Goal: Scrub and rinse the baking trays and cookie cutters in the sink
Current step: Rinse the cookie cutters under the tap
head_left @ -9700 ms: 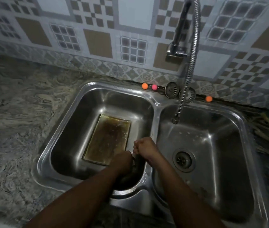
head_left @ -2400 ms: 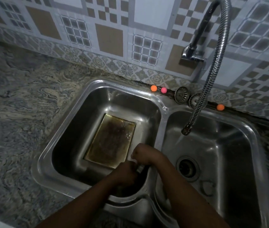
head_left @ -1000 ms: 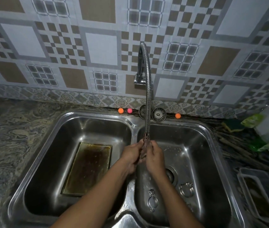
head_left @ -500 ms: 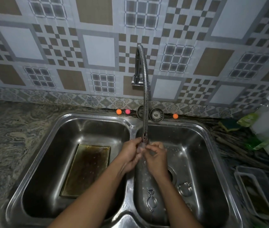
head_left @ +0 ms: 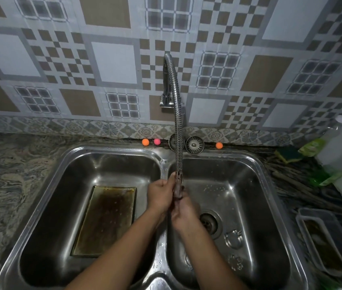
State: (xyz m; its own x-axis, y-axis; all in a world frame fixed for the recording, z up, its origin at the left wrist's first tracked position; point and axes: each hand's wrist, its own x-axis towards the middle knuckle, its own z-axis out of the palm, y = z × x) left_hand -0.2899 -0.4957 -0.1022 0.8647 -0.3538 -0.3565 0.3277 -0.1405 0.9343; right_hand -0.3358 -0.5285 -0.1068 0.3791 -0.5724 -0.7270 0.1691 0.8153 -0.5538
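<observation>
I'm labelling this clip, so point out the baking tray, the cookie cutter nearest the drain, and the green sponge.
baking tray (head_left: 107, 218), head view, middle of its stained floor.
cookie cutter (head_left: 233, 239), head view, centre of its outline.
green sponge (head_left: 289, 154), head view, its top face.

I get a dim, bluish picture. Glare streaks the sink (head_left: 249, 159) rim and tap hose (head_left: 178, 132); the basin corners lie in shadow. Toward the edges the wall tiles (head_left: 113, 61) bow and blur.
</observation>
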